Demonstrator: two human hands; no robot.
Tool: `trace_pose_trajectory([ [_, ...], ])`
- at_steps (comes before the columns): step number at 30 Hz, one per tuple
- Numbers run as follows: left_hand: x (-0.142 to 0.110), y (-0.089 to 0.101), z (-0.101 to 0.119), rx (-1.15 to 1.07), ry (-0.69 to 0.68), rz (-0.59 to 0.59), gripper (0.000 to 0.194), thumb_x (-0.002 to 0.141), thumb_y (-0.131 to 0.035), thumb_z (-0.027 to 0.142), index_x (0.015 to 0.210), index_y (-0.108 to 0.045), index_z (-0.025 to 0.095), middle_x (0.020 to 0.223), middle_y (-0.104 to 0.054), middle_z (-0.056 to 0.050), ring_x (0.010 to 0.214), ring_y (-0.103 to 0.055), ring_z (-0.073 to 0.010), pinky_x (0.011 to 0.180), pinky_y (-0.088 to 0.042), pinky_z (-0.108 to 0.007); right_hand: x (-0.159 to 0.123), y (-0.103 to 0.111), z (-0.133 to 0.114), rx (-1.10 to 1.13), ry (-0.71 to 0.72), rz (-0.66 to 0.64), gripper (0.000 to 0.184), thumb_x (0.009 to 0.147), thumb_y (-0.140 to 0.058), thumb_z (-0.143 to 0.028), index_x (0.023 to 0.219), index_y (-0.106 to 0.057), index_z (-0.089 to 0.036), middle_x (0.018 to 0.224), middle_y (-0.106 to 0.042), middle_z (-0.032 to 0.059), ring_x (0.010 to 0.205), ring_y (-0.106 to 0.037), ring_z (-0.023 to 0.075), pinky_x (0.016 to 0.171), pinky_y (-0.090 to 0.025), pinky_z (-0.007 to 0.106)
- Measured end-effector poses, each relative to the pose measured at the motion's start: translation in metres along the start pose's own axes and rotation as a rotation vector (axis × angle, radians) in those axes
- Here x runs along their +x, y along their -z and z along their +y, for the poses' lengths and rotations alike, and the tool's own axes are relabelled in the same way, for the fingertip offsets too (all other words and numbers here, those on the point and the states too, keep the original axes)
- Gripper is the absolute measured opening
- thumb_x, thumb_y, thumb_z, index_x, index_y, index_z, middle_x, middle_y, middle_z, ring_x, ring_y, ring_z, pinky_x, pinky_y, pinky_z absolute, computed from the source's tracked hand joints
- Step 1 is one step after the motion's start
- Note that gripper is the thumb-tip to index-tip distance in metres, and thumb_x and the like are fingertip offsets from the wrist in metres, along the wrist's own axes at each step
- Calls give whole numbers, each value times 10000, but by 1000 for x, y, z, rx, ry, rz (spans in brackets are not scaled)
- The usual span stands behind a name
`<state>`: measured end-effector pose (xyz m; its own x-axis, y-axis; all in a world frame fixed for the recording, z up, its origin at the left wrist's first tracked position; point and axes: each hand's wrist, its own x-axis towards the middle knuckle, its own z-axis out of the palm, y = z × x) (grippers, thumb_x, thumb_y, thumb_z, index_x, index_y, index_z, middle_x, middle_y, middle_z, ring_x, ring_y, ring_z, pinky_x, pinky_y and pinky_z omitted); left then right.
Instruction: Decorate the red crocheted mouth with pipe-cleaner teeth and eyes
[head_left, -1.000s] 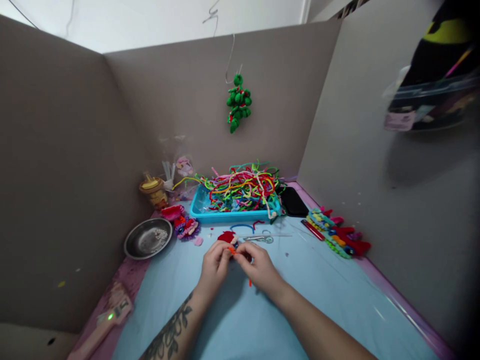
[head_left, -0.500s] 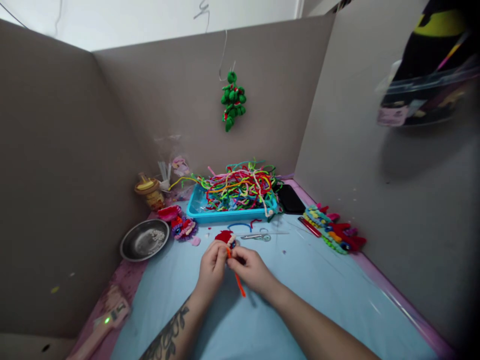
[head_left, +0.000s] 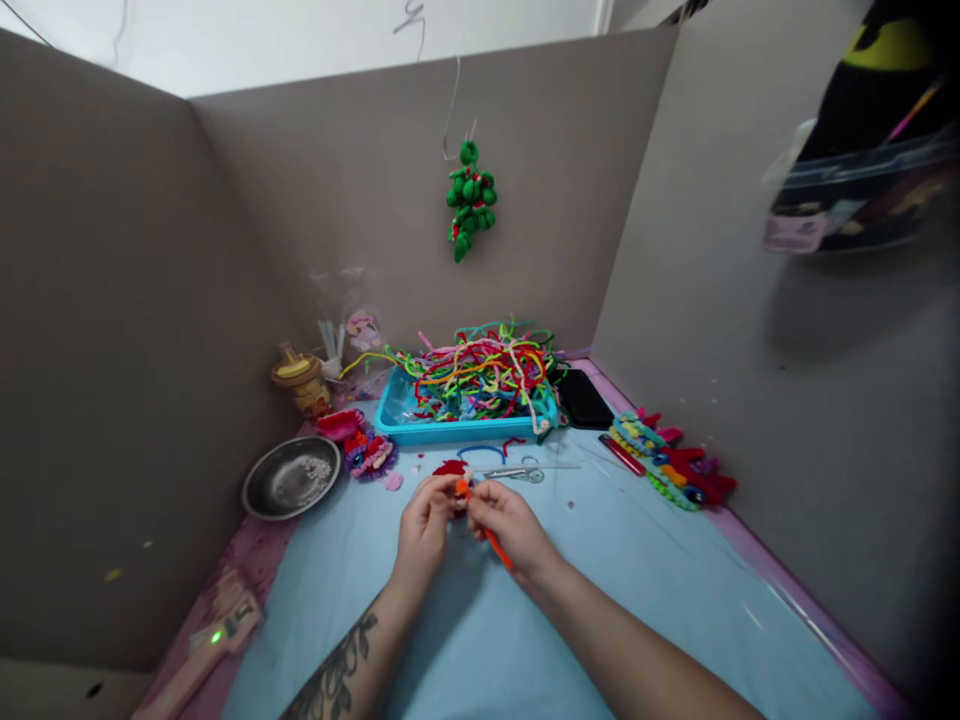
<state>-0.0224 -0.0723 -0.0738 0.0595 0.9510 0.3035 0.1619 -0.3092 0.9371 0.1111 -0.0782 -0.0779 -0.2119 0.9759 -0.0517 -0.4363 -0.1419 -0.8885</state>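
Note:
My left hand [head_left: 424, 530] is closed around a small red crocheted piece [head_left: 450, 468] with a pale edge, mostly hidden behind the fingers. A short strand of bright orange yarn [head_left: 498, 550] runs from this piece down to the right, its upper end bunched between both hands. Thumb and fingers of my right hand [head_left: 516, 530] pinch the strand close to the left fingertips. Just beyond the hands, small scissors [head_left: 517, 474] lie on the blue mat [head_left: 585, 620], along with a long thin needle-like rod.
A blue tray [head_left: 465, 436] heaped with coloured yarn stands at the back, beside a black phone [head_left: 585, 398]. On the left are a metal bowl [head_left: 262, 485] with small pale bits, crocheted pieces [head_left: 367, 455] and a pink glue gun [head_left: 199, 665]. More crocheted pieces [head_left: 675, 468] lie right.
My right hand has shifted slightly right and up with the orange yarn. The strand's free end has swung to the right, and a bunched orange part now shows between the hands.

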Motion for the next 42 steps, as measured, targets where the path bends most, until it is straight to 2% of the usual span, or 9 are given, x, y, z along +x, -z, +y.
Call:
trace_pose_trajectory([
  [2,2,1,-1,-33,10,-23,391,897,-385,437,1067,-620,175,1025,-613,-104,922,-575,-204,790,-463,-319,2,4,0,196,-120,-42,303,679,-706,-377,678,-478,-178,510,-505,-55,429,-395,59,458,-282,201],
  [5,4,2,0,-55,-4,-99,304,854,-504,385,1028,-652,185,1070,-602,-112,1009,-563,-226,882,-440,-352,5,10,3,364,-266,-136,325,651,-749,-353,756,-497,-177,515,-514,-64,420,-423,54,446,-295,187],
  [11,4,0,3,-120,39,-213,222,800,-580,353,835,-694,166,987,-597,-110,969,-577,-239,876,-450,-379,3,11,10,342,-371,-169,348,641,-769,-353,830,-547,-163,528,-547,-50,436,-485,63,456,-333,187],
  [17,7,9,15,-34,-11,-233,198,826,-542,308,771,-657,156,925,-597,-85,911,-576,-200,842,-449,-326,1,6,0,121,-142,-146,249,662,-737,-333,738,-589,-148,578,-547,-33,495,-479,72,494,-346,201],
  [23,7,20,29,222,1,-312,220,872,-456,302,787,-604,162,735,-612,-26,675,-546,-141,648,-433,-238,-2,11,-17,-455,350,101,146,771,-624,-287,887,-623,-198,916,-630,48,814,-567,174,745,-442,305],
  [27,7,20,24,306,-43,-375,219,881,-427,292,835,-605,173,799,-616,-42,745,-548,-158,693,-425,-249,-5,12,-22,-737,526,61,170,788,-601,-227,951,-649,-226,930,-613,59,853,-553,187,765,-444,316],
  [36,10,25,23,338,-11,-381,190,861,-453,284,860,-610,177,787,-622,-39,714,-554,-154,646,-420,-239,-8,7,-17,-831,624,-3,103,821,-541,-187,854,-633,-220,882,-605,59,917,-550,199,828,-431,337],
  [39,18,39,22,428,-47,-369,195,835,-483,291,752,-613,173,758,-614,-46,731,-552,-168,685,-418,-261,-3,12,-17,-825,555,2,158,787,-573,-193,933,-627,-224,951,-607,62,888,-550,193,791,-440,326],
  [42,26,54,20,514,-9,-354,196,793,-523,301,691,-629,171,715,-614,-52,705,-546,-181,662,-411,-273,6,25,-18,-753,430,149,232,757,-607,-234,987,-603,-205,986,-600,65,804,-556,173,686,-445,287],
])
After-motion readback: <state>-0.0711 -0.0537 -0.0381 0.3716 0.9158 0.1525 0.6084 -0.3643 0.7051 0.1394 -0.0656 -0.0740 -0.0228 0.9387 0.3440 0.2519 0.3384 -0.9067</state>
